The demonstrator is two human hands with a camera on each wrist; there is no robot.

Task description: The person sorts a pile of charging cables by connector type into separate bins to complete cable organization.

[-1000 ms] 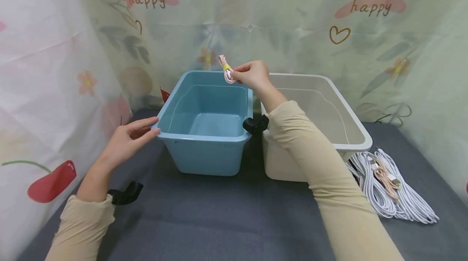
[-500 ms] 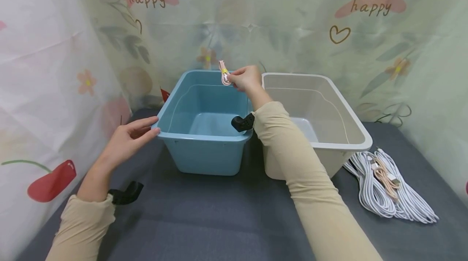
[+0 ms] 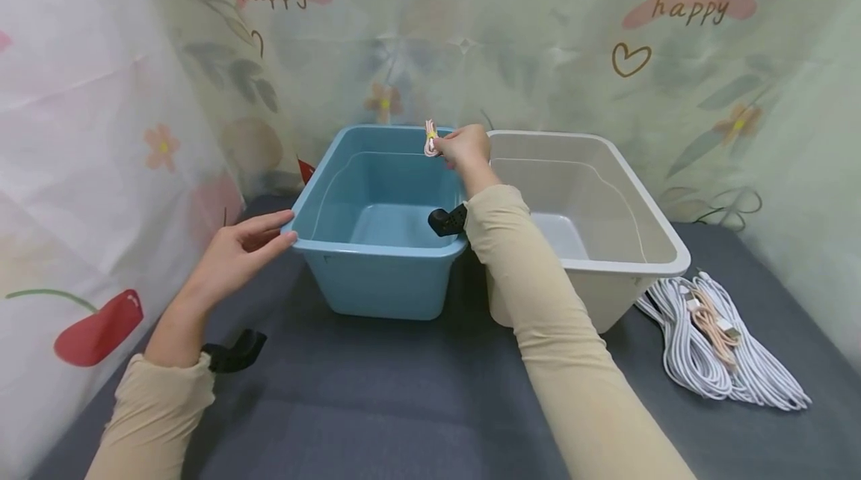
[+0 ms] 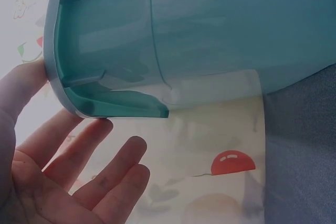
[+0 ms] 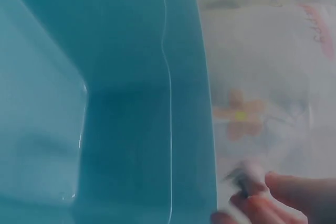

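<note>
In the head view, my right hand (image 3: 467, 147) pinches a small coiled pink cable (image 3: 431, 140) bound with a yellow tie. It hangs over the back right rim of the blue bin (image 3: 380, 250). The right wrist view shows the same hand (image 5: 283, 195) just beyond the bin's rim, its cable blurred. My left hand (image 3: 232, 259) touches the bin's front left corner with thumb and fingertips. Seen from the left wrist, that hand (image 4: 68, 166) has its fingers spread and fairly straight against the rim, two of them off it.
A beige bin (image 3: 655, 268) stands close to the right of the blue one. Bundled white cables (image 3: 699, 368) with a small peach cable (image 3: 714, 330) on top lie on the dark cloth (image 3: 403, 398) at the right. A printed curtain (image 3: 538, 54) rises behind the bins.
My right hand has come lower and the forearm has swung left; the pink cable shifts left, then back slightly right. The left hand stays at the rim. The head view tilts slightly.
</note>
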